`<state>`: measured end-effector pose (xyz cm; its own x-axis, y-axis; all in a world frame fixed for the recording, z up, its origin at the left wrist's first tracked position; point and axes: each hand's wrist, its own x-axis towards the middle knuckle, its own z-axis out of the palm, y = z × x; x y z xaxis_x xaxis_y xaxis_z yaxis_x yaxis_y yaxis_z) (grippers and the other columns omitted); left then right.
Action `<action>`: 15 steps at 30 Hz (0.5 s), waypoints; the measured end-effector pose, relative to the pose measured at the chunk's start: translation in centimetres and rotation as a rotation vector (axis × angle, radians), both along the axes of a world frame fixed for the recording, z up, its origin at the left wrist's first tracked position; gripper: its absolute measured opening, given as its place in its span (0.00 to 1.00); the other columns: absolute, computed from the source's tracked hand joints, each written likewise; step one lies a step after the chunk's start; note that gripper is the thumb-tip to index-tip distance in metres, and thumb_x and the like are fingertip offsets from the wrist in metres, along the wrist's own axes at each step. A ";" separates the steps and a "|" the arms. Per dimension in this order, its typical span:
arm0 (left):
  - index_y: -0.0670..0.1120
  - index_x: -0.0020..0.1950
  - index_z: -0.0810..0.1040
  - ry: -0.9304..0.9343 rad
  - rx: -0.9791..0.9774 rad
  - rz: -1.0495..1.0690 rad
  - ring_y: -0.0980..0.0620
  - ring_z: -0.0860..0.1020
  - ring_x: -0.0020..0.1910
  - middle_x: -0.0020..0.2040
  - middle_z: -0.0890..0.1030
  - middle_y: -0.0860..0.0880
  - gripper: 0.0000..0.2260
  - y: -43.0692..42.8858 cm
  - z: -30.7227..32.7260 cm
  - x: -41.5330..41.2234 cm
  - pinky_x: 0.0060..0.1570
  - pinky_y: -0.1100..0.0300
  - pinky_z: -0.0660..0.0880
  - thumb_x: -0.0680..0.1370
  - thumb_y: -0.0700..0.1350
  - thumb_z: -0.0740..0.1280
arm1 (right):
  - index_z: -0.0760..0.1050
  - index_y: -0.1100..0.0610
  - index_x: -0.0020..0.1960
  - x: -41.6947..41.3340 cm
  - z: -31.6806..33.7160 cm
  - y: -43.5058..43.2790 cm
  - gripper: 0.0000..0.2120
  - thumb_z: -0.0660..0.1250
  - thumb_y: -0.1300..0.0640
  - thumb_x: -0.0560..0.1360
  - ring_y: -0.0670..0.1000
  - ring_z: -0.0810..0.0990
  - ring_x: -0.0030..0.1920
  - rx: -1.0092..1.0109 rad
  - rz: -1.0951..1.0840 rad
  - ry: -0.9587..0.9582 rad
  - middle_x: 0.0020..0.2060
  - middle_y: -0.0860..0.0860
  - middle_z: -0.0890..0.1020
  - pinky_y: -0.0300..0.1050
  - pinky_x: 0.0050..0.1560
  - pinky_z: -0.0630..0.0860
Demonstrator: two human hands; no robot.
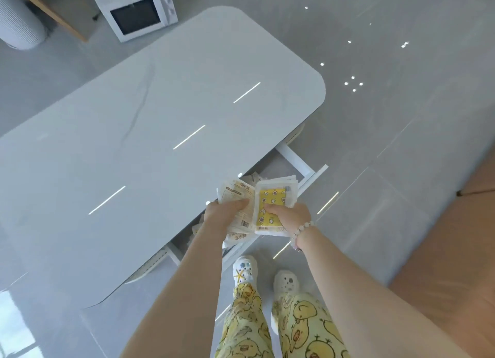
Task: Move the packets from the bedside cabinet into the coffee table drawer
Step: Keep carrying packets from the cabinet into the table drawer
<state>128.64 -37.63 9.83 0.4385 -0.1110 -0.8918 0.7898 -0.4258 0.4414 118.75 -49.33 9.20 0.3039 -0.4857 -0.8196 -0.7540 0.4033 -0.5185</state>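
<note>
Head view: we see the left hand [226, 214] curled round a stack of white printed packets [234, 194], the right hand [290, 216] round another topped by a yellow starred packet [273, 205]. Both stacks hang over the open white drawer [296, 161] of the pale coffee table [160, 111]

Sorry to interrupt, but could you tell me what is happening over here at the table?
A person stands at the white coffee table, whose drawer is pulled open. The left hand grips a bundle of white packets and the right hand grips another bundle with a yellow packet on top, both held above the drawer. A few loose packets seem to lie inside already.
</note>
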 end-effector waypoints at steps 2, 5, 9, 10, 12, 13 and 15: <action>0.42 0.56 0.76 0.037 0.018 0.047 0.46 0.82 0.40 0.47 0.83 0.43 0.17 -0.3 -2.0 -0.7 0.33 0.57 0.77 0.70 0.43 0.75 | 0.76 0.55 0.41 0.0 -2.1 -0.6 0.10 0.76 0.53 0.68 0.55 0.82 0.47 0.006 0.035 0.061 0.45 0.54 0.83 0.48 0.52 0.79; 0.44 0.53 0.75 0.074 0.059 0.161 0.46 0.81 0.39 0.45 0.81 0.44 0.16 -0.7 -5.6 -1.6 0.35 0.55 0.78 0.69 0.42 0.76 | 0.78 0.59 0.49 0.4 -5.9 -1.2 0.19 0.77 0.50 0.65 0.56 0.82 0.48 0.046 0.110 0.128 0.46 0.55 0.83 0.50 0.53 0.79; 0.49 0.41 0.70 0.110 0.113 0.281 0.43 0.81 0.42 0.41 0.80 0.45 0.13 -1.3 -11.2 -2.6 0.48 0.47 0.79 0.70 0.43 0.75 | 0.76 0.63 0.58 1.3 -11.3 -2.2 0.29 0.75 0.46 0.64 0.55 0.80 0.52 0.087 0.259 0.203 0.51 0.55 0.81 0.49 0.54 0.78; 0.48 0.42 0.72 0.120 0.110 0.307 0.43 0.81 0.42 0.42 0.80 0.44 0.12 -1.5 -12.5 -2.8 0.47 0.48 0.78 0.70 0.43 0.75 | 0.75 0.64 0.60 1.7 -12.4 -2.7 0.28 0.74 0.47 0.66 0.56 0.79 0.54 0.072 0.293 0.218 0.53 0.56 0.81 0.49 0.54 0.77; 0.47 0.42 0.74 0.127 0.116 0.354 0.46 0.81 0.40 0.41 0.81 0.45 0.10 -2.0 -15.3 -2.9 0.44 0.52 0.78 0.70 0.45 0.75 | 0.74 0.66 0.60 2.5 -15.1 -3.8 0.27 0.73 0.49 0.69 0.57 0.79 0.54 0.051 0.362 0.231 0.56 0.59 0.80 0.50 0.55 0.78; 0.46 0.42 0.75 0.130 0.120 0.380 0.46 0.81 0.41 0.41 0.81 0.45 0.10 -2.2 -16.7 -2.8 0.45 0.52 0.78 0.70 0.46 0.75 | 0.73 0.66 0.59 3.2 -16.3 -4.2 0.25 0.72 0.50 0.70 0.57 0.79 0.54 0.062 0.400 0.238 0.57 0.59 0.79 0.50 0.56 0.77; 0.46 0.43 0.76 0.148 0.133 0.440 0.44 0.81 0.43 0.43 0.82 0.44 0.11 -2.4 -19.9 -2.2 0.50 0.48 0.78 0.69 0.48 0.76 | 0.70 0.66 0.64 4.9 -18.4 -4.8 0.27 0.70 0.50 0.72 0.56 0.76 0.59 0.083 0.462 0.244 0.61 0.58 0.76 0.47 0.57 0.74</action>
